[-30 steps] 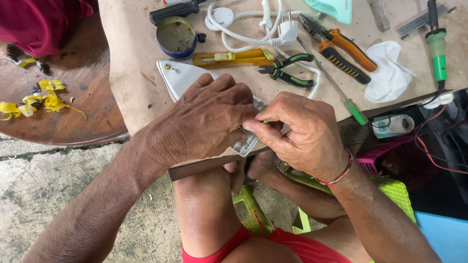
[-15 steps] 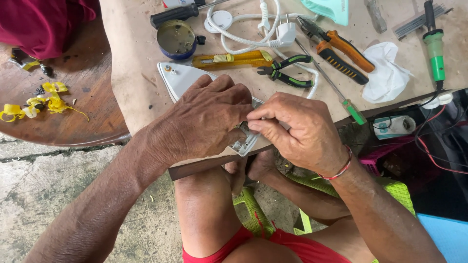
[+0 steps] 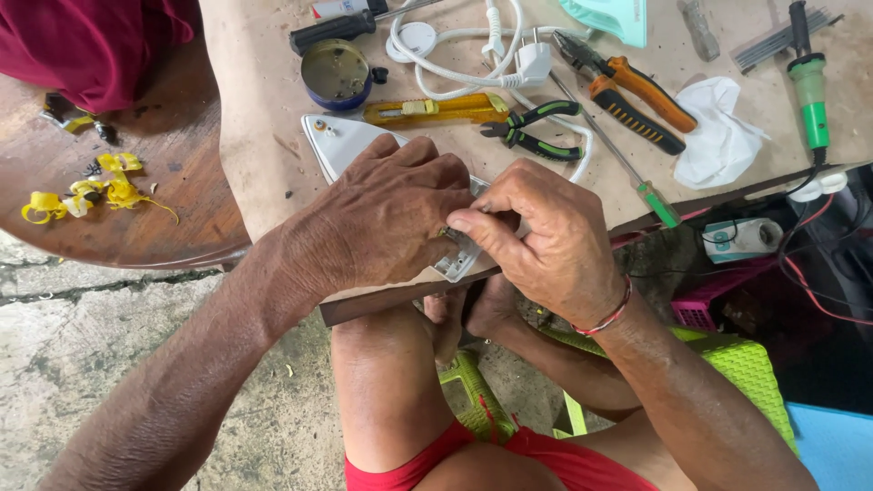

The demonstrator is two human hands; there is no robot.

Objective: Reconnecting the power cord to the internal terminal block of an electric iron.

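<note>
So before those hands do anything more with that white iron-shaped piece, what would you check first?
1. Left hand pressing down on the white iron base: ok.
2. Right hand fingertips pinched at the base's rear edge: ok.
3. What the fingers pinch: cannot tell, hidden.
4. Base fully supported on the table: not ok, its rear sits at the table edge.
5. Green-handled pliers and yellow utility knife lying nearby: ok.

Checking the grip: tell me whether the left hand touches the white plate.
Touching. The head view shows the left hand pressed flat on the white plate.
</note>
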